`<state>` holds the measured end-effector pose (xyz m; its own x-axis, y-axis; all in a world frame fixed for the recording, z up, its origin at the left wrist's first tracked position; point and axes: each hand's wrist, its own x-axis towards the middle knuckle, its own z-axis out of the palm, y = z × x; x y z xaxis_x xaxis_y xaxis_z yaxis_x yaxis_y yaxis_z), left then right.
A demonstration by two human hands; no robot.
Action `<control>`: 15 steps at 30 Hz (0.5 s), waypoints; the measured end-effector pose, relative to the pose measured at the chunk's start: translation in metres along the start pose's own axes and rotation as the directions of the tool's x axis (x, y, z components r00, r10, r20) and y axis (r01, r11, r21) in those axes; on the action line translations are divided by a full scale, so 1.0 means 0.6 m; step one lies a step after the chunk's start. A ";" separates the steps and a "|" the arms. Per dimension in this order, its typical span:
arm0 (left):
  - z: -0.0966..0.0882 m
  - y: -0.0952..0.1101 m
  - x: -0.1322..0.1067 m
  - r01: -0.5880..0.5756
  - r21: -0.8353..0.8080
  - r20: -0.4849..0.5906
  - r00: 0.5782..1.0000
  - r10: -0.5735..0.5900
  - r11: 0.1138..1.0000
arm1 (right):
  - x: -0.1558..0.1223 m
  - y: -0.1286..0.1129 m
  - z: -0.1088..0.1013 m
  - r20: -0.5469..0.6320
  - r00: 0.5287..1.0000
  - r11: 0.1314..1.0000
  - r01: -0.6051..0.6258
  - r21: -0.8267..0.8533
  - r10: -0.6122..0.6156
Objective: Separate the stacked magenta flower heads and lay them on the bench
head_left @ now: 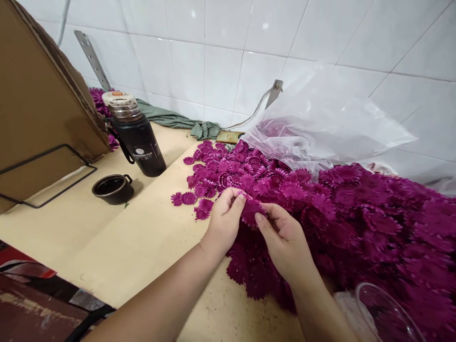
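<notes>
My left hand and my right hand meet over the front of the worktable. Together they pinch one magenta fabric flower between their fingertips. Both hands have their fingers closed on it. Right behind and to the right spreads a big heap of the same magenta flowers, and several single ones lie flat on the table just left of my left hand.
A black flask and its black cup lid stand at the left. A cardboard sheet in a wire stand leans far left. A clear plastic bag with flowers lies behind the heap. A clear container rim shows bottom right.
</notes>
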<state>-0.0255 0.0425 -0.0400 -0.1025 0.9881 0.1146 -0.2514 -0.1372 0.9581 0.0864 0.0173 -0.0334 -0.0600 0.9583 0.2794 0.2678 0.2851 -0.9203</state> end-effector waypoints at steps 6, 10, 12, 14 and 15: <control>-0.026 0.020 0.033 0.197 -0.393 -0.234 0.923 -0.305 0.898 | -0.009 -0.016 0.003 -0.005 1.000 1.000 0.007 0.005 -0.007; -0.043 0.026 0.050 0.062 -0.294 -0.313 0.937 -0.157 0.954 | -0.011 -0.028 -0.001 0.028 1.000 0.996 -0.010 0.089 0.008; -0.038 0.021 0.046 0.056 -0.137 -0.203 0.976 -0.083 0.989 | -0.007 -0.028 -0.004 0.025 0.999 0.986 -0.041 0.160 0.038; -0.028 0.013 0.039 0.020 0.009 -0.136 0.991 -0.019 1.000 | -0.002 -0.022 -0.008 0.008 0.998 0.967 -0.062 0.248 0.062; -0.025 0.008 0.036 -0.016 0.071 -0.126 0.992 0.025 0.997 | 0.000 -0.017 -0.010 -0.006 0.997 0.955 -0.073 0.287 0.078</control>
<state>-0.0432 0.0622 -0.0370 -0.2290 0.9678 0.1045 -0.1808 -0.1477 0.9724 0.0894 0.0143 -0.0221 -0.0334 0.9774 0.2088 -0.0161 0.2083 -0.9779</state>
